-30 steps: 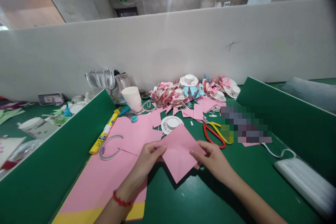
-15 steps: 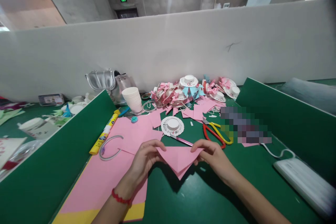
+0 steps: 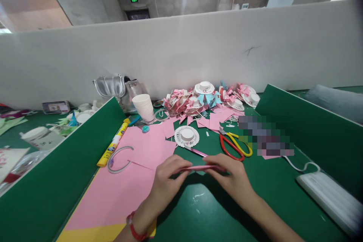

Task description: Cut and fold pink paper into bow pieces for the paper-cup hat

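Observation:
Both my hands pinch one folded pink paper piece (image 3: 200,167), held flat and edge-on just above the green table (image 3: 215,208). My left hand (image 3: 167,179), with a red bracelet at the wrist, grips its left end. My right hand (image 3: 231,176) grips its right end, fingers closed on it. A large pink sheet (image 3: 119,193) over a yellow one lies under my left forearm.
Red and yellow scissors (image 3: 234,144), a white paper-plate hat (image 3: 186,135), a glue tube (image 3: 113,144), a clear hairband (image 3: 119,159), stacked paper cups (image 3: 143,106), a silver bag (image 3: 116,89). Finished pink and blue hats (image 3: 207,96) pile at the back wall. Green dividers flank both sides; a white pack (image 3: 329,196) lies right.
The pink paper went from an open diamond to a folded triangle, and is now turned flat and edge-on. Both hands dropped lower and closer together.

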### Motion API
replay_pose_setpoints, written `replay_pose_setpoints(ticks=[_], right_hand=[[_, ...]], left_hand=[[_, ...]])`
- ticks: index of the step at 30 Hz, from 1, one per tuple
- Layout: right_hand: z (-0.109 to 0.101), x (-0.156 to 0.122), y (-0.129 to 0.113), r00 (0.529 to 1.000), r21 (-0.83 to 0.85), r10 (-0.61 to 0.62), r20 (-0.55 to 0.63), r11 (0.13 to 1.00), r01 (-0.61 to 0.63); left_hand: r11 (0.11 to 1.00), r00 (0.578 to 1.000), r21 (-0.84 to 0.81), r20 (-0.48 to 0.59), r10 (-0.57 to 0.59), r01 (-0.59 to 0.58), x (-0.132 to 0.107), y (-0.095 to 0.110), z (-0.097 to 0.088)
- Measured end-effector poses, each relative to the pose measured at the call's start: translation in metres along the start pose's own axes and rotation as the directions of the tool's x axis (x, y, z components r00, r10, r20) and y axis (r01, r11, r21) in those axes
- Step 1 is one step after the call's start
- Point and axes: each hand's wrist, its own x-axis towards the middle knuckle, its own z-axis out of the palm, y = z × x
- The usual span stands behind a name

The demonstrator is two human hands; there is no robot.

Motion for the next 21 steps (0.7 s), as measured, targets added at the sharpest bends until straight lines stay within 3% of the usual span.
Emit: replay_pose_setpoints(ticks=[3,5,11,14,17,21], right_hand=[[-0.001,-0.003,0.000,0.980,-0.092,-0.198,0.023,0.976,0.199],[0.000,-0.003,0.000,0.967,-0.155,-0.250,0.042,0.955,0.254],[0.006,-0.003,-0.001,0.942,-0.270,-0.303,0.146,0.904,0.332],[0.007,-0.002,-0.002,0.930,-0.317,-0.328,0.167,0.875,0.366],[0.004,0.000,-0.001,0.925,-0.359,-0.346,0.157,0.852,0.380],[-0.003,0.004,0.001,0.935,-0.395,-0.338,0.106,0.849,0.352]], left_hand=[[0.969,0.978,0.128,0.005,0.210,-0.209,-0.001,0.002,0.001],[0.941,0.963,0.204,0.040,0.268,-0.270,-0.002,0.003,0.002],[0.905,0.953,0.302,0.129,0.274,-0.300,-0.003,0.005,0.011],[0.833,0.937,0.429,0.156,0.313,-0.350,-0.004,0.004,0.013],[0.758,0.916,0.515,0.196,0.351,-0.400,-0.002,0.001,0.008],[0.730,0.893,0.521,0.181,0.412,-0.442,0.003,-0.008,-0.005]])
